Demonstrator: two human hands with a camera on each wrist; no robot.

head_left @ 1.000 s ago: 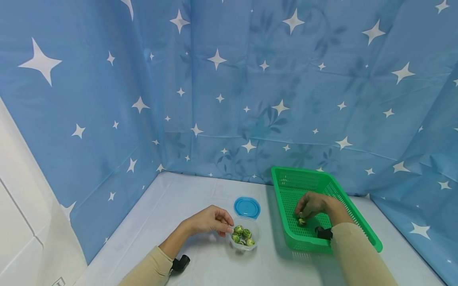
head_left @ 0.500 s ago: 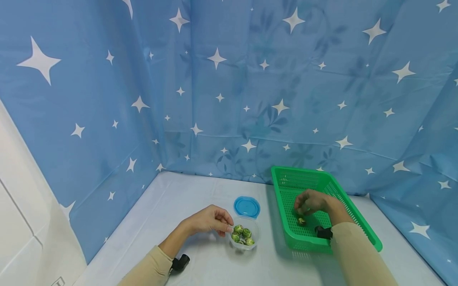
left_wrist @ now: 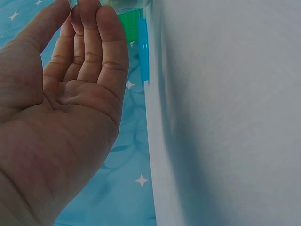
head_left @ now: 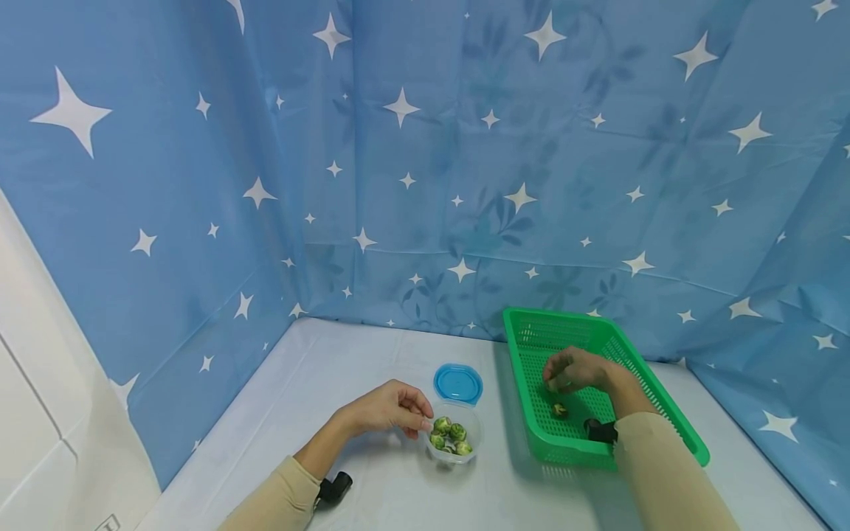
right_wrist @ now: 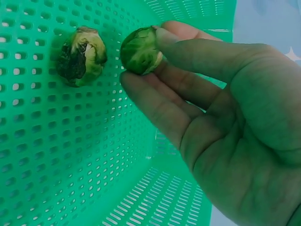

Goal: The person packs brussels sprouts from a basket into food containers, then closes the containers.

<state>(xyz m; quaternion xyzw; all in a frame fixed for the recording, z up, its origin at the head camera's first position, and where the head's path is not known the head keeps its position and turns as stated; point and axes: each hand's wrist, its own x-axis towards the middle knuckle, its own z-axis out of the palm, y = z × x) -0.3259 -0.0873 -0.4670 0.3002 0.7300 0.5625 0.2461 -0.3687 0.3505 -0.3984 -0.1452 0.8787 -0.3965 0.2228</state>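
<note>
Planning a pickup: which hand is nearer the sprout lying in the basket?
Right hand: beside that sprout in the basket, holding another sprout; left hand: outside, at the clear box.

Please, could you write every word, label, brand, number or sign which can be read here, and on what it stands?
No readable text anywhere.
White panel, lower left of head view: one small mark, cut off by the frame, unreadable.
Green basket, blue lid, clear container: no lettering visible.

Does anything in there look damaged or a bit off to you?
Yes: the loose Brussels sprout in the green basket. It has dark, brownish patches and ragged outer leaves, so it looks bruised or wilting beside the smoother green sprout in the right hand. Nothing looks spilled.
</note>
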